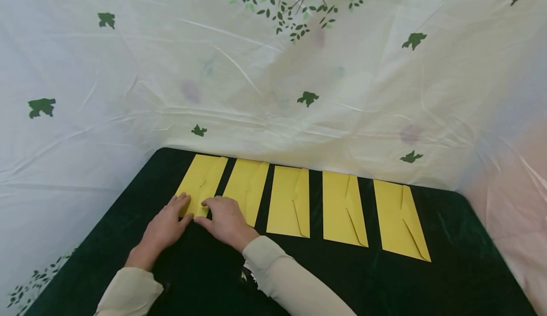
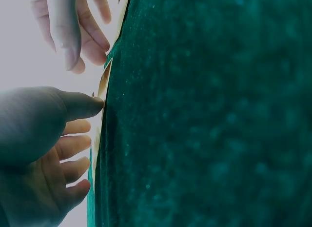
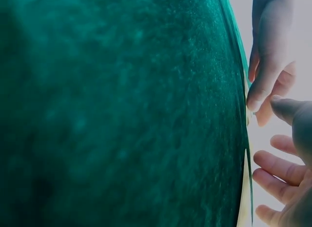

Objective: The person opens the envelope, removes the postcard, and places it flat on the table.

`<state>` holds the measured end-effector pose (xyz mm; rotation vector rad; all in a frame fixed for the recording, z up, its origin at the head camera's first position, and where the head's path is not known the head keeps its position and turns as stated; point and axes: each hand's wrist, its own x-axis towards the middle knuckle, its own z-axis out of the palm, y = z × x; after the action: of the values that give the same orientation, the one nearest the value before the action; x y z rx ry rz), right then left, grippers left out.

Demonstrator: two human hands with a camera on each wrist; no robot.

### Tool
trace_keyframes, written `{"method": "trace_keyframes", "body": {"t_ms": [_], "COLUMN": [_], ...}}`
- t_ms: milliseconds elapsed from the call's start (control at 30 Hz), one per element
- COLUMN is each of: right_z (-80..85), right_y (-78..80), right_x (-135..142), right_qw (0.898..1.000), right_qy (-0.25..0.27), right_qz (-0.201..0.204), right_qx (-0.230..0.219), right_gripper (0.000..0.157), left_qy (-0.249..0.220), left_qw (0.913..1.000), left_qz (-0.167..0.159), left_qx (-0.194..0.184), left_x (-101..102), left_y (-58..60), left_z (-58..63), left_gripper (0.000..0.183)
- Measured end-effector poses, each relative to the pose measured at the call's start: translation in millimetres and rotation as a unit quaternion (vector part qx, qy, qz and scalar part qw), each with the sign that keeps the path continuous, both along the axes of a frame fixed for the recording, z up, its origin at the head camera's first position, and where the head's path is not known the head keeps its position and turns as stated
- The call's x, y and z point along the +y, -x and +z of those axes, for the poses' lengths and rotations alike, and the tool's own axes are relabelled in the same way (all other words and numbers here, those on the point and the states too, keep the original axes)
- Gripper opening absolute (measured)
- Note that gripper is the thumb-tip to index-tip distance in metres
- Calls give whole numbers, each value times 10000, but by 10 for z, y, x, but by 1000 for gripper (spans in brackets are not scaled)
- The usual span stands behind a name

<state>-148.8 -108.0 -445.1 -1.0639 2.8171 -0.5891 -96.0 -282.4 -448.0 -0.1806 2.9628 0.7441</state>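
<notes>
A yellow envelope lies at the far left of the row, its flap seam facing up. My left hand rests at its near left corner, fingers extended and thumb at the near edge. In the left wrist view the left thumb touches the envelope's edge. My right hand hovers over the near right corner of the same envelope, with its fingers loosely bent and spread. The right wrist view shows the right fingers apart, with nothing between them. Part of the envelope's near end is hidden by the hands.
Several more yellow envelopes, among them one beside the right hand and one at the far right, lie in a row on the dark green tablecloth. A white curtain with leaf prints hangs behind the table.
</notes>
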Motion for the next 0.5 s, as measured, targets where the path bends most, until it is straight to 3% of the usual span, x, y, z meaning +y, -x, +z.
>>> {"method": "trace_keyframes", "body": {"t_ms": [500], "right_z": [-19], "right_y": [46], "right_x": [-137], "right_qw": [9997], "right_qy": [-129], "right_qz": [-227], "right_qx": [-40], "right_gripper": [42], "left_qy": [-136], "left_qw": [9999], "left_qz": [-90], "left_qx": [-36], "left_x": [-7], "left_y": [-24], "left_z": [0], "left_gripper": [64]}}
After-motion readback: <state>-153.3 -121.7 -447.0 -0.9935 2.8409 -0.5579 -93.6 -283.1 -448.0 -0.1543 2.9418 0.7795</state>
